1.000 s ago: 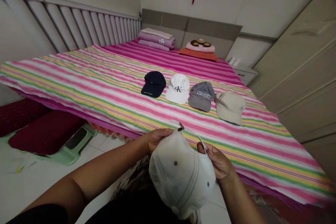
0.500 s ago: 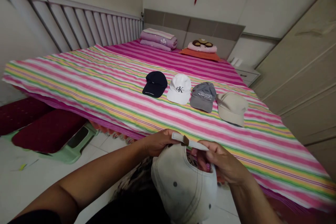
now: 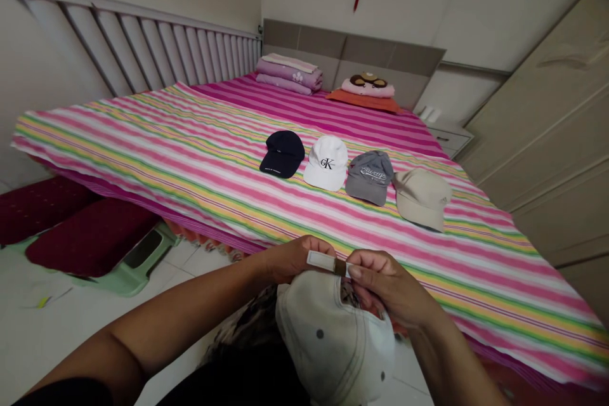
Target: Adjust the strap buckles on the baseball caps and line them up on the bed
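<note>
A pale, greyish-white baseball cap [image 3: 328, 336] hangs in front of me with its back opening turned up. Its adjustment strap [image 3: 321, 261] runs through a brown buckle [image 3: 340, 267] between my hands. My left hand [image 3: 297, 259] is closed at the left end of the strap; part of its fingers is behind the strap and cap. My right hand [image 3: 387, 285] pinches the strap just right of the buckle, thumb on top. Beyond, a row on the bed holds a navy cap [image 3: 282, 153], a white cap [image 3: 327, 163], a grey cap [image 3: 370, 177] and a beige cap [image 3: 423, 199].
The bed [image 3: 200, 171] has a striped cover. Folded purple bedding [image 3: 290, 73] and an orange pillow [image 3: 364, 100] lie near the headboard [image 3: 314, 40]. A red-topped green stool [image 3: 95, 244] stands at left; a wardrobe [image 3: 556, 139] stands at right.
My right hand has shifted left along the strap, up to the buckle. The strap lies straighter across the cap's opening. The caps on the bed have stayed in place.
</note>
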The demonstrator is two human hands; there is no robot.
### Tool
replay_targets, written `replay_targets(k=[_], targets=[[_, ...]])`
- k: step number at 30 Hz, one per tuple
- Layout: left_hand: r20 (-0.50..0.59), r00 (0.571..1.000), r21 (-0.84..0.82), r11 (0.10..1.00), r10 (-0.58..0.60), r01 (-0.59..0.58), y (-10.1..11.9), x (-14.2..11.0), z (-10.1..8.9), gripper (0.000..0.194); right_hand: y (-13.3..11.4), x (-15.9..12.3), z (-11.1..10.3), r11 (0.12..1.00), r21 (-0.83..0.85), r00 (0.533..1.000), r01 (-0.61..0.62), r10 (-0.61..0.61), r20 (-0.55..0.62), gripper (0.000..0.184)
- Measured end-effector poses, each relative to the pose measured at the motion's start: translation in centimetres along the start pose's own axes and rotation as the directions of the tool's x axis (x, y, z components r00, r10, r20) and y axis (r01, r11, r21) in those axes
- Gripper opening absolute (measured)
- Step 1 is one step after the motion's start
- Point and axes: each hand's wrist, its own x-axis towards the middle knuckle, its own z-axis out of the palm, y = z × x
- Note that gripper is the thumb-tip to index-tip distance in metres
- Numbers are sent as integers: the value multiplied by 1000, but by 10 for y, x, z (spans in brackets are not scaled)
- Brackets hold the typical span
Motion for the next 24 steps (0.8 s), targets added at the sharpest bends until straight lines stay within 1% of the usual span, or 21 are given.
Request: replay_targets(k=[4, 7, 8, 10, 12, 13, 15, 18, 20, 24], targets=[[26, 1000, -18, 1000, 0, 0, 0, 0, 1, 24, 0, 1, 1, 1000, -17, 1000, 21, -21, -14, 29], [10, 1000, -62, 998, 2, -1, 0, 1, 1, 26, 0, 2, -1, 998, -50, 999, 29, -30, -28, 30], [16, 1000, -92, 996, 5, -3, 1, 2, 0, 30, 0, 2, -2, 998, -62, 999, 30, -32, -31, 30], [60, 998, -151, 988, 4, 5, 2, 3, -2, 45, -1, 2, -5, 996, -85, 999, 27, -31, -37, 30], [117, 993, -159, 987, -11, 30, 4, 3, -4, 61, -2, 1, -6, 994, -104, 999, 14, -20, -48, 29], [135, 991, -135, 990, -23, 42, 6, 4, -5, 65, -3, 1, -7, 993, -116, 998, 4, -11, -57, 29], [158, 986, -57, 997, -45, 54, 11, 4, -5, 62, -5, 0, -7, 990, -140, 996, -20, 9, -84, 28], [185, 979, 73, 994, -89, 77, 22, 4, -3, 43, -10, -2, -6, 986, -160, 991, -40, 19, -130, 27], [174, 977, 150, 984, -124, 98, 28, 5, 0, 32, -13, -3, -4, 987, -157, 989, -32, 9, -147, 27], [156, 972, 241, 961, -176, 135, 34, 5, 5, 24, -14, -4, -1, 988, -151, 985, -23, -3, -170, 24]])
